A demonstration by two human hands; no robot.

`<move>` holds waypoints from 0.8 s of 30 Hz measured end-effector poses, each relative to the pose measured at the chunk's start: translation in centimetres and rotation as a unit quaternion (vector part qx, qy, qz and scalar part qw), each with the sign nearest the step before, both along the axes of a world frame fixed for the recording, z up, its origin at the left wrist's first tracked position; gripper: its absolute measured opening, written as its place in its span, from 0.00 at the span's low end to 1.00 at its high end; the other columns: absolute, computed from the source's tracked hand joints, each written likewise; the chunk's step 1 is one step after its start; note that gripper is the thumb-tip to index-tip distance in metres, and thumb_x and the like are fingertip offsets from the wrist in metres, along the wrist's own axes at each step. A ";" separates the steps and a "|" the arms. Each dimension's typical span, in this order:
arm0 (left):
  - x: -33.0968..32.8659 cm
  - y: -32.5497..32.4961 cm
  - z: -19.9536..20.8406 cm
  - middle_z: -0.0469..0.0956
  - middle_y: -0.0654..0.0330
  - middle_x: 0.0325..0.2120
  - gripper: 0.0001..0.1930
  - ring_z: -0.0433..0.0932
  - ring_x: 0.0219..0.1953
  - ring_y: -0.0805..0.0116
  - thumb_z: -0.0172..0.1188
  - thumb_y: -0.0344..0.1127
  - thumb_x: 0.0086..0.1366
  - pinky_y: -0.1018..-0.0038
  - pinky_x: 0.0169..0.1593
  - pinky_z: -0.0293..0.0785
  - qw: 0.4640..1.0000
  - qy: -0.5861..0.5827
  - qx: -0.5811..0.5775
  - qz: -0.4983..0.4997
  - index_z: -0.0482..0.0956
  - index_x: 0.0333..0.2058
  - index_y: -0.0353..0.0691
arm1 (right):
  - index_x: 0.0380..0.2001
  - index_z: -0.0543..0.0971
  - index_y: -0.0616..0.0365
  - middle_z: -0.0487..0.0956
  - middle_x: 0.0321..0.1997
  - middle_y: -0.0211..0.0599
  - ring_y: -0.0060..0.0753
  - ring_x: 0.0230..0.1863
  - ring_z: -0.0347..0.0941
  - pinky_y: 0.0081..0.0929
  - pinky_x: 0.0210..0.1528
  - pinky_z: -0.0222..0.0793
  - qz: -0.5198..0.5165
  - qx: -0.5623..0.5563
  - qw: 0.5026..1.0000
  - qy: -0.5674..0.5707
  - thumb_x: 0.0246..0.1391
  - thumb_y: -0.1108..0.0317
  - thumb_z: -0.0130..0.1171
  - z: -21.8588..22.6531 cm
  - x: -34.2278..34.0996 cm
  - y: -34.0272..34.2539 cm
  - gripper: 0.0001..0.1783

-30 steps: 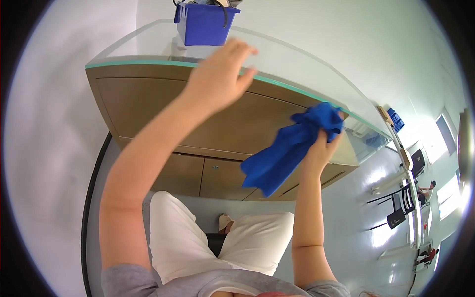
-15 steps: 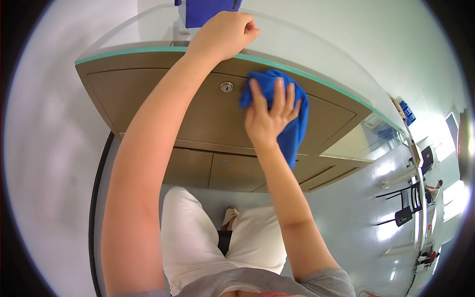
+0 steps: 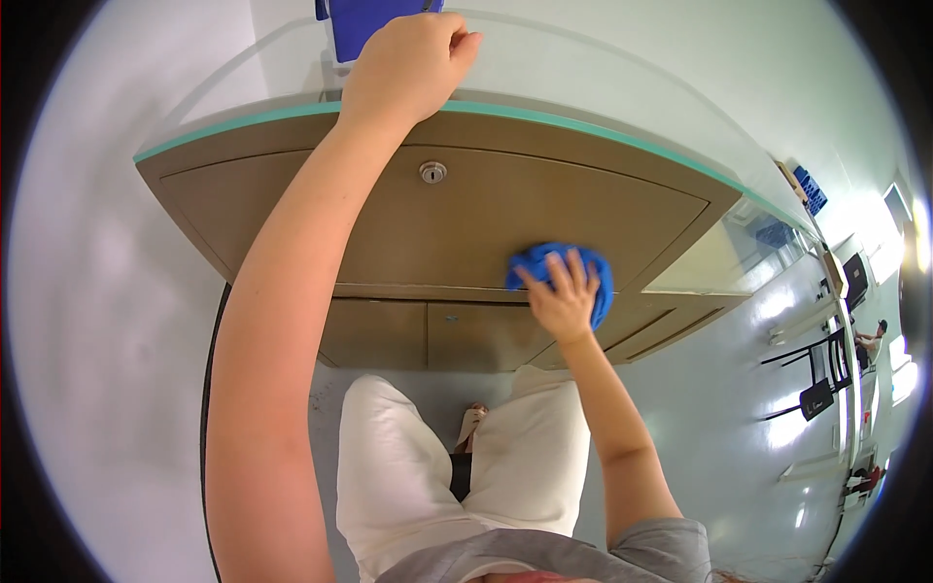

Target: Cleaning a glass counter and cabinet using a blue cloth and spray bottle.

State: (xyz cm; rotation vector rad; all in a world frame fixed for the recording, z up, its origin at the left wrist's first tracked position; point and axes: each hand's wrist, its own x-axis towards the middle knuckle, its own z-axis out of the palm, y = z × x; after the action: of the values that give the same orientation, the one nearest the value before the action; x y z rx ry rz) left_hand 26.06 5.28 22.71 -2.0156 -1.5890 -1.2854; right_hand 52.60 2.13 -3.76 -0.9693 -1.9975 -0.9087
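Under my right hand (image 3: 566, 303) is a crumpled blue cloth (image 3: 602, 284), which it presses flat-fingered against the lower edge of a brown drawer front (image 3: 466, 228). The fingers lie over the cloth and hold it there; part of the cloth bunches out beside them. Higher up, my left hand (image 3: 413, 63) is curled into a fist at the edge of the glass top (image 3: 573, 119), with no object showing in it. A round metal lock (image 3: 432, 173) sits on the drawer front between the two arms.
Below the drawer are brown cabinet doors (image 3: 374, 332). A purple-blue object (image 3: 364, 24) stands behind my left fist. A white wall (image 3: 107, 243) rises at the left. Far right are a black chair (image 3: 814, 398), a blue basket (image 3: 810, 189) and a seated person (image 3: 872, 340).
My right hand has slid the cloth down the drawer front, from near the glass edge to the drawer's lower edge. The left fist stays at the glass; the view has shifted slightly.
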 end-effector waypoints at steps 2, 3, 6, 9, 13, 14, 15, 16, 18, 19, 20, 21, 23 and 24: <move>0.4 0.0 0.4 0.74 0.59 0.16 0.15 0.70 0.19 0.64 0.55 0.45 0.64 0.70 0.26 0.64 1.000 0.002 -0.024 0.000 0.78 0.29 0.37 | 0.45 0.81 0.30 0.66 0.60 0.39 0.51 0.64 0.58 0.56 0.62 0.50 -0.040 0.052 0.993 0.103 0.47 0.61 0.59 2.8 0.5 1.3 0.19; 0.7 0.1 0.3 0.74 0.59 0.16 0.16 0.70 0.19 0.64 0.55 0.45 0.64 0.70 0.26 0.65 0.999 -0.001 -0.049 0.002 0.77 0.29 0.37 | 0.46 0.81 0.33 0.64 0.61 0.43 0.53 0.65 0.56 0.56 0.64 0.46 -0.056 0.060 0.985 0.149 0.48 0.62 0.58 4.9 0.3 1.9 0.19; -0.2 -0.2 0.0 0.75 0.59 0.17 0.16 0.70 0.19 0.64 0.55 0.45 0.64 0.70 0.26 0.65 1.000 -0.002 -0.002 0.007 0.77 0.28 0.37 | 0.48 0.80 0.38 0.60 0.64 0.47 0.56 0.66 0.54 0.56 0.66 0.41 -0.050 0.077 0.970 0.227 0.48 0.62 0.57 11.1 -3.1 2.6 0.20; -0.3 0.0 -0.1 0.76 0.58 0.18 0.16 0.71 0.20 0.64 0.55 0.44 0.64 0.72 0.27 0.66 0.999 -0.001 0.041 0.003 0.77 0.28 0.36 | 0.49 0.80 0.34 0.61 0.65 0.43 0.51 0.67 0.54 0.55 0.66 0.39 -0.004 0.100 0.966 0.237 0.46 0.62 0.58 12.4 -6.4 2.5 0.22; 0.2 0.1 -0.1 0.76 0.58 0.18 0.16 0.72 0.20 0.65 0.56 0.44 0.64 0.73 0.28 0.67 0.999 -0.001 0.048 -0.019 0.77 0.27 0.35 | 0.35 0.82 0.28 0.68 0.60 0.17 0.32 0.60 0.65 0.53 0.54 0.60 0.100 0.052 0.991 0.069 0.44 0.59 0.58 6.3 -9.4 0.9 0.12; 0.2 0.0 -0.1 0.76 0.57 0.18 0.15 0.72 0.20 0.66 0.56 0.43 0.64 0.73 0.28 0.67 0.999 -0.012 0.045 -0.020 0.77 0.27 0.35 | 0.34 0.81 0.30 0.68 0.62 0.15 0.30 0.61 0.65 0.49 0.52 0.64 0.117 0.011 0.993 0.001 0.46 0.59 0.57 4.7 -9.0 0.1 0.11; 0.2 0.0 -0.1 0.76 0.57 0.18 0.15 0.72 0.20 0.67 0.56 0.43 0.64 0.74 0.28 0.67 0.999 -0.024 0.043 -0.023 0.76 0.27 0.34 | 0.34 0.82 0.32 0.67 0.63 0.15 0.30 0.61 0.65 0.45 0.53 0.65 0.148 -0.024 0.988 -0.034 0.47 0.58 0.56 3.0 -8.3 -0.1 0.10; 0.4 0.1 -0.2 0.76 0.57 0.18 0.15 0.72 0.20 0.67 0.56 0.43 0.64 0.74 0.28 0.67 0.998 -0.022 0.046 -0.030 0.76 0.27 0.34 | 0.34 0.82 0.32 0.67 0.63 0.15 0.30 0.61 0.65 0.45 0.53 0.65 0.142 -0.021 0.989 -0.032 0.47 0.58 0.56 1.2 -7.3 0.0 0.10; 0.1 -0.3 -0.1 0.75 0.58 0.17 0.15 0.71 0.20 0.70 0.57 0.41 0.64 0.75 0.28 0.67 0.999 -0.012 0.042 -0.005 0.76 0.27 0.34 | 0.35 0.82 0.32 0.67 0.63 0.15 0.29 0.61 0.65 0.43 0.55 0.65 0.172 -0.052 0.983 -0.045 0.47 0.56 0.57 -0.8 -6.0 -0.2 0.10; 0.0 -0.2 -0.1 0.75 0.58 0.17 0.15 0.71 0.20 0.70 0.57 0.41 0.64 0.75 0.28 0.67 0.999 -0.011 0.042 -0.006 0.76 0.27 0.34 | 0.35 0.82 0.32 0.67 0.63 0.15 0.29 0.61 0.65 0.43 0.55 0.65 0.170 -0.052 0.983 -0.044 0.47 0.56 0.57 -1.1 -5.2 0.0 0.10; -0.2 -0.1 -0.2 0.76 0.58 0.18 0.15 0.73 0.20 0.66 0.56 0.42 0.64 0.72 0.27 0.67 0.999 -0.006 0.050 -0.012 0.76 0.26 0.35 | 0.35 0.82 0.31 0.67 0.63 0.15 0.29 0.61 0.66 0.44 0.55 0.64 0.151 -0.063 0.986 -0.033 0.46 0.57 0.57 -0.9 -4.4 -0.2 0.11; -0.2 0.0 -0.3 0.77 0.58 0.18 0.15 0.74 0.20 0.61 0.55 0.42 0.63 0.70 0.26 0.68 0.998 -0.002 0.057 -0.017 0.76 0.24 0.36 | 0.35 0.82 0.30 0.68 0.63 0.15 0.30 0.60 0.66 0.45 0.55 0.64 0.131 -0.075 0.988 -0.023 0.45 0.58 0.58 -0.7 -3.6 -0.5 0.12; -0.1 0.2 -0.3 0.76 0.58 0.17 0.16 0.74 0.20 0.62 0.55 0.42 0.63 0.70 0.26 0.68 0.998 -0.003 0.061 -0.021 0.76 0.24 0.36 | 0.37 0.82 0.27 0.69 0.60 0.18 0.33 0.60 0.65 0.49 0.56 0.60 0.078 -0.017 0.996 0.037 0.44 0.62 0.59 1.4 -1.6 0.1 0.15; -0.2 0.0 -0.2 0.76 0.58 0.17 0.16 0.73 0.19 0.63 0.55 0.42 0.64 0.70 0.26 0.67 0.998 0.000 0.067 -0.018 0.76 0.24 0.36 | 0.39 0.82 0.24 0.69 0.59 0.24 0.40 0.61 0.63 0.51 0.58 0.56 0.057 0.031 0.994 0.093 0.42 0.65 0.59 3.1 -1.2 0.8 0.20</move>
State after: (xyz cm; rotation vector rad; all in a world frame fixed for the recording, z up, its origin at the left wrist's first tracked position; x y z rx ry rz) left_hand 25.89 5.33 22.53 -1.9693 -1.4324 -1.3672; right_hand 51.36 2.96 -0.65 -0.8639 -1.8363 -0.7845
